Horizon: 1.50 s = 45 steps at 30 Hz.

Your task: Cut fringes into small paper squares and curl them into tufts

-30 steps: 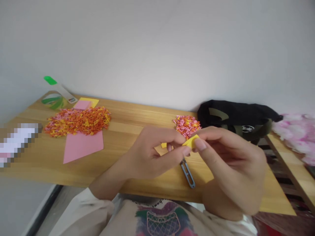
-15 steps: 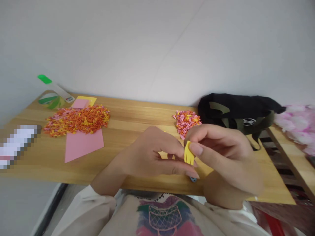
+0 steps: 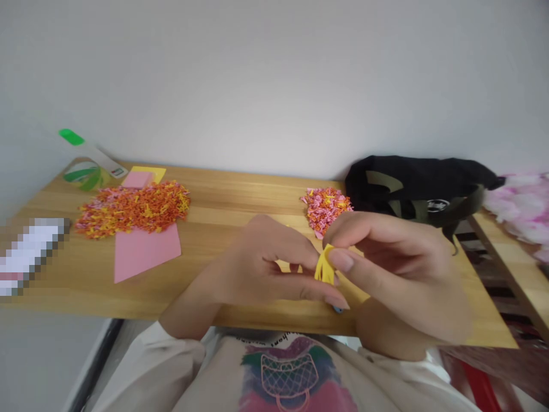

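Observation:
A small piece of yellow paper (image 3: 326, 268), cut into a fringe along its lower end, is pinched at its upper end between thumb and index finger of my right hand (image 3: 397, 272). My left hand (image 3: 266, 266) curls round the fringe from the left, its index finger against the paper's edge and its thumb below. Some of its fingertips are hidden behind the paper. Under the left thumb a bit of a small blue object (image 3: 338, 309) shows; its kind is unclear. Something yellow also shows through the gap in my left hand.
On the wooden table (image 3: 240, 194) lie a large heap of orange, pink and yellow bits (image 3: 137, 206), pink paper (image 3: 146, 252), a smaller heap (image 3: 328, 206) and a black bag (image 3: 420, 186). A tape roll (image 3: 86, 174) and pixelated object (image 3: 32, 254) are left; pink-white fluff (image 3: 521, 206) is right.
The fringe of the yellow paper has swung slightly left and its strips stand further apart. My hands keep nearly the same pose. The view has shifted a little.

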{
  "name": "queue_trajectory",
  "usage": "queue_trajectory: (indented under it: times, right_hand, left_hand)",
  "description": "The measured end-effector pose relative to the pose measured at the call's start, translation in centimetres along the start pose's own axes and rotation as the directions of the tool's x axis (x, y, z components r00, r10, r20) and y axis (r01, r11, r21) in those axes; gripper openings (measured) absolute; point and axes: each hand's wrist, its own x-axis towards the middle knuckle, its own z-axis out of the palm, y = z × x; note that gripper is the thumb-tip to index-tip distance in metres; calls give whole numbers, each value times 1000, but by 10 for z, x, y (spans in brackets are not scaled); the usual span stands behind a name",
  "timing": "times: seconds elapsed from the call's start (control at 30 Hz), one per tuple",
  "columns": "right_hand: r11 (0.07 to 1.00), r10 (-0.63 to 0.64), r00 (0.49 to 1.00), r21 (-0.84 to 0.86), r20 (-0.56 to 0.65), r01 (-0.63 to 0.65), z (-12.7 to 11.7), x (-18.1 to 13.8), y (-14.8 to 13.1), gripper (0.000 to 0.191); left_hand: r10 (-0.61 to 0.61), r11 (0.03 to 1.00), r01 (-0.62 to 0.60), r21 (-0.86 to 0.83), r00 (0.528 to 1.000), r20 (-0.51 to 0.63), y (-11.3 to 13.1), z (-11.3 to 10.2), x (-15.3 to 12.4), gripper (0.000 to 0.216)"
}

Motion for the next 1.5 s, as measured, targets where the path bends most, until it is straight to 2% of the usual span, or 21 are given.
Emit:
queue_trajectory:
  times: [0.2, 0.37, 0.5, 0.73, 0.9, 1.1, 1.37, 1.5]
  right_hand:
    - [996, -33, 999, -83, -21, 31, -1, 0, -2, 14]
    - [988, -43, 998, -151, -36, 37, -2, -2, -3, 13]
    - [990, -39, 998, -139, -45, 33, -1, -2, -3, 12]
    - [993, 8, 998, -116, -56, -14, -1, -1, -1, 11]
    - [996, 29, 999, -78, -45, -32, -2, 0, 1, 12]
    - [999, 42, 998, -23, -37, -43, -4, 4, 1, 12]
    - [995, 102, 991, -24, 84, -101, -6, 7, 3, 13]
    - [993, 118, 989, -38, 89, -115, -7, 8, 4, 12]
  left_hand:
    - [-46, 999, 46, 19, 999, 11, 0, -2, 1, 45]
    - [-52, 999, 52, 10, 999, 5, 0, -2, 1, 28]
    - [-62, 998, 62, 33, 998, -2, 0, -3, 0, 23]
    - [-40, 994, 41, 102, 999, -11, 1, -3, 1, 32]
    - [-27, 996, 26, 88, 1000, 4, 1, -2, 0, 21]
    - [38, 965, -30, 260, 999, -27, -2, -2, 1, 42]
    - [84, 932, -82, 352, 996, 11, -4, -6, 1, 45]
    - [78, 930, -73, 359, 997, 1, -5, -5, 1, 46]
